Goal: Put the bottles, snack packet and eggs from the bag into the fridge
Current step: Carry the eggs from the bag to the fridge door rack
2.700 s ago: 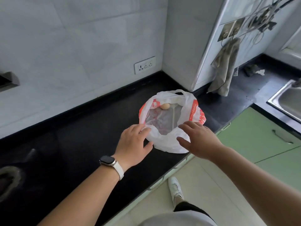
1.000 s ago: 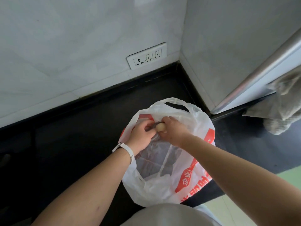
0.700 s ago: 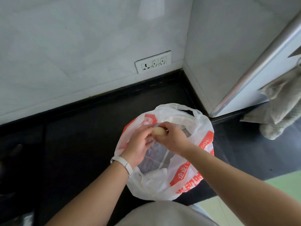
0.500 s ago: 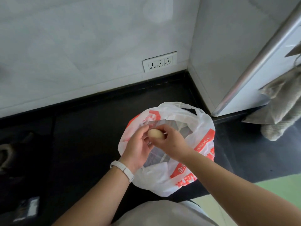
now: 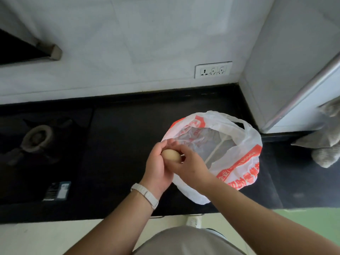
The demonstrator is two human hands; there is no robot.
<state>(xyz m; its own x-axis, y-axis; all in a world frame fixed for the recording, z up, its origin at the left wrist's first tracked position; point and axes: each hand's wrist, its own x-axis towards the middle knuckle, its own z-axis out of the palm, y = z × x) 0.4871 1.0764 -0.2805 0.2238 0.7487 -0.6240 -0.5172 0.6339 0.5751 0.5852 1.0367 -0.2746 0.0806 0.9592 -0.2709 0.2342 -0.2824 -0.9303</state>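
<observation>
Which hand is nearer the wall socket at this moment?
Right, narrowly. The right hand sits below the wall socket, only slightly to its left, gripping the egg. The left hand cups the egg further left, away from the socket.

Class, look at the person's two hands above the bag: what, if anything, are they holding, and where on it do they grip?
An egg, cupped between both hands: left hand at its left end, right hand around its right end and underside.

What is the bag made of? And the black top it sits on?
The bag looks like thin plastic: white, crinkly, half see-through, with red print. The black countertop seems to be polished stone, dark and faintly shiny, though it could be another hard, smooth material.
</observation>
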